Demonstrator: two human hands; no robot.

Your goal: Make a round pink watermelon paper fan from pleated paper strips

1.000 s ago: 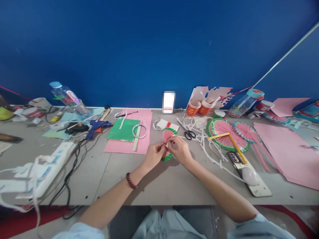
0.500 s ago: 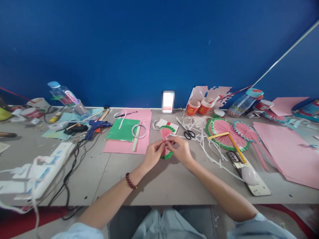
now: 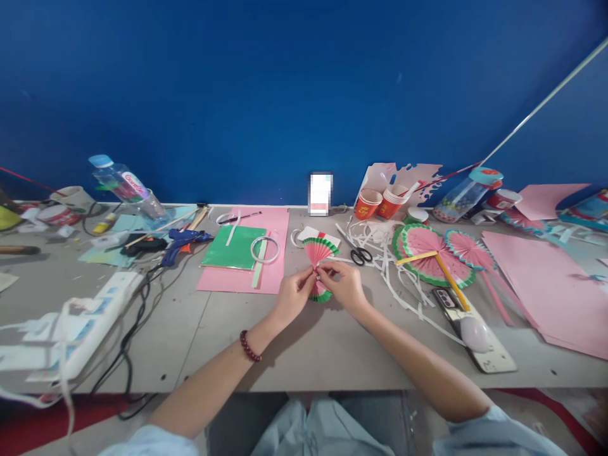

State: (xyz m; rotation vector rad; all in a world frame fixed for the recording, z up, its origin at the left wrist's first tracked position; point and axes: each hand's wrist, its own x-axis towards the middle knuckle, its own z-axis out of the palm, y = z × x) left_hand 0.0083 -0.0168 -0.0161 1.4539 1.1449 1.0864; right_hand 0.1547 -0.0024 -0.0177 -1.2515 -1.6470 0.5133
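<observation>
A pleated pink paper fan (image 3: 318, 251) with a green edge is held upright above the table, spread at its top and bottom and narrow in the middle. My left hand (image 3: 295, 294) pinches its middle from the left. From the other side my right hand (image 3: 345, 285) pinches the same spot, fingertips nearly meeting the left ones. The fingers cover the fan's centre. Just behind it lies a white card with a red band (image 3: 331, 236). Black-handled scissors (image 3: 360, 254) rest to the right of the fan.
Left of my hands are a green paper pack (image 3: 232, 248), a tape ring (image 3: 273, 259), a blue glue gun (image 3: 183, 246) and a power strip (image 3: 102, 310). Rightward lie white paper strips (image 3: 390, 278), a finished watermelon fan (image 3: 418, 244), a phone (image 3: 496, 362) and pink sheets (image 3: 551, 285). A screen (image 3: 320, 193) leans against the wall.
The fan's upper part has spread wider and leans more to the right. Both hands stay at its middle, nearly where they were.
</observation>
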